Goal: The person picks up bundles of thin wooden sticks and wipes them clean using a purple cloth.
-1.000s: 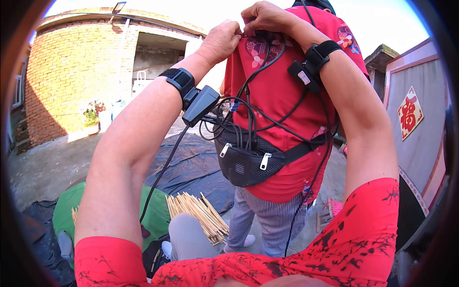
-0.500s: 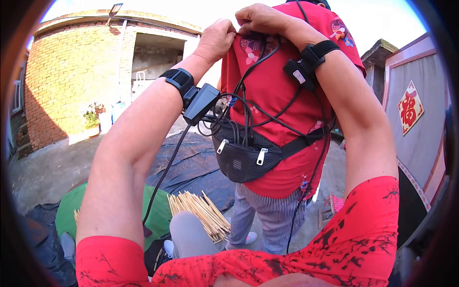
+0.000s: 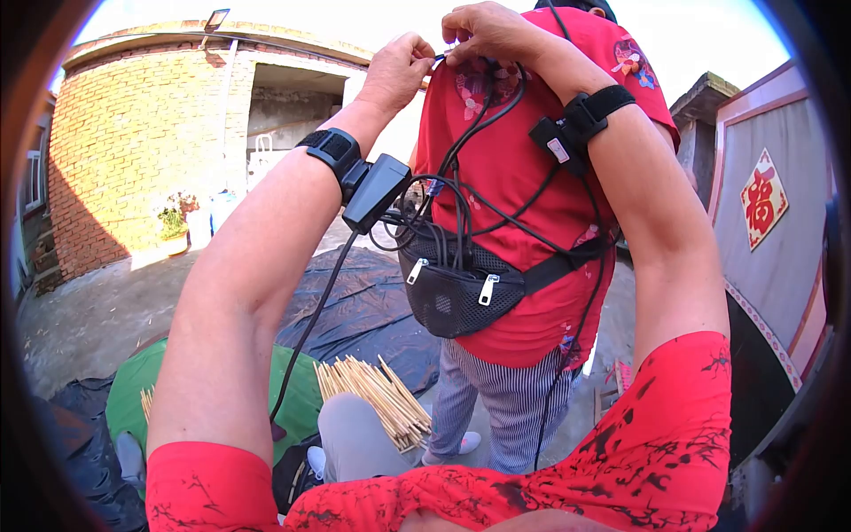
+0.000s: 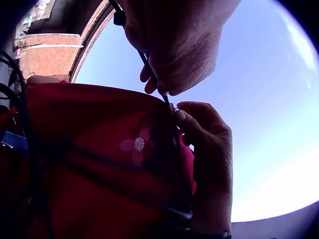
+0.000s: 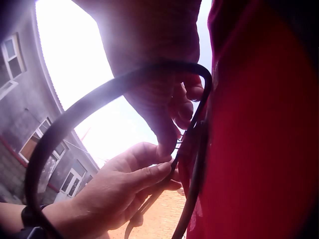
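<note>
Both hands are raised at the upper back of a person in a red flowered shirt. My left hand pinches a thin black cable between thumb and fingers. From the other side my right hand meets it, thumb and fingertip pinching at the cable's end close to the shirt. Several thin wire-like bits show by the right fingertips in the right wrist view; I cannot tell what they belong to. A thicker black cable loops across that view, in front of the hands.
A black mesh waist bag with tangled cables hangs on the person's back. A bundle of thin wooden sticks lies low by a green cloth and a dark plastic sheet. Behind stands a brick wall; a door panel is at right.
My fingertips, bunched close together half a second ago, have drawn slightly apart, and a short piece of black cable now shows between the hands. The left fingers have loosened a little.
</note>
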`<action>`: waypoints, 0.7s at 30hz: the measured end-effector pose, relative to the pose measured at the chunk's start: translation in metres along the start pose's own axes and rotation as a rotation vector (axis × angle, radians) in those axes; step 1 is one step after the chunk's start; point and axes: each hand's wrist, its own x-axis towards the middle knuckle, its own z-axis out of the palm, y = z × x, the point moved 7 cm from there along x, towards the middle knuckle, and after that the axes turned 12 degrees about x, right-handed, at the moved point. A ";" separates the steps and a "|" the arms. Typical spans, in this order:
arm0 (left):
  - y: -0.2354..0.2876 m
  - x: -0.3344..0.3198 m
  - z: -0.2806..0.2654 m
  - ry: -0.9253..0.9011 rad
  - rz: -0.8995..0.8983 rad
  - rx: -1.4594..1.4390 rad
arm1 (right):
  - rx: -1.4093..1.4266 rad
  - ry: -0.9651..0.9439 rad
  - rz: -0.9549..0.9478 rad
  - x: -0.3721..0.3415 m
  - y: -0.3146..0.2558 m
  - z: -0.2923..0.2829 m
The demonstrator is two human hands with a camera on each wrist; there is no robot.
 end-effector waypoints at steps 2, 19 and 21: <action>0.004 -0.002 -0.001 -0.020 0.000 -0.010 | 0.149 -0.030 0.074 -0.002 0.006 -0.003; -0.053 -0.090 -0.090 -0.100 0.111 0.243 | 0.552 0.439 0.191 -0.055 0.001 -0.105; -0.078 -0.132 -0.116 -0.173 0.003 0.239 | 0.612 0.568 -0.012 -0.073 -0.052 -0.122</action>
